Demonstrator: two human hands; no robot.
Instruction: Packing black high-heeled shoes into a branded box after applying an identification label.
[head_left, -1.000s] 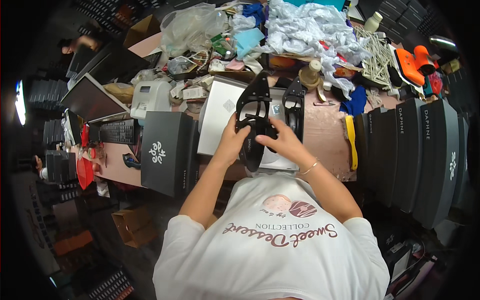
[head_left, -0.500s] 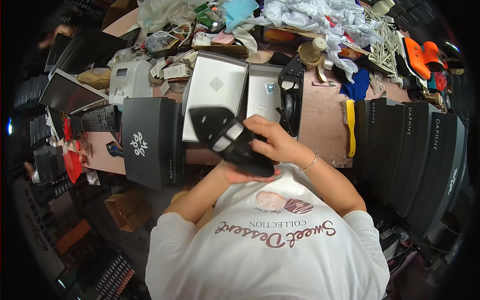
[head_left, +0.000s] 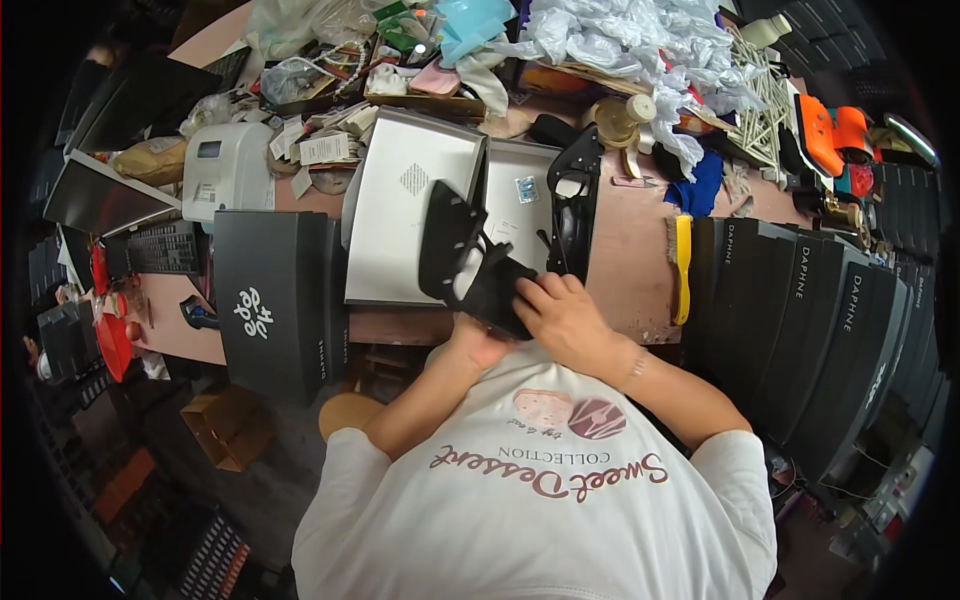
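A black strappy shoe [head_left: 498, 298] is in both my hands, in front of my chest at the table's near edge. My left hand [head_left: 482, 342] supports it from below, fingers partly hidden under it. My right hand [head_left: 568, 325] closes its fingers on the shoe's near right end. Past the shoe lies an open shoebox [head_left: 520, 222] with a white inside. A second black shoe [head_left: 572, 232] rests along its right side, and a small sachet [head_left: 526, 188] lies inside. The white-lined lid [head_left: 400, 215] lies beside the box on the left, partly covered by the held shoe.
A closed dark shoebox [head_left: 270, 285] stands to the left, near a keyboard [head_left: 165, 248] and a white label printer [head_left: 228, 175]. To the right are a yellow-handled brush [head_left: 683, 270] and a row of dark shoeboxes [head_left: 765, 300]. Crumpled white plastic [head_left: 610, 45] heaps at the back.
The shoe has turned more upright. My right hand has shifted from its straps down to its near end, and my left hand has drawn back beneath it. The whole view has shifted slightly.
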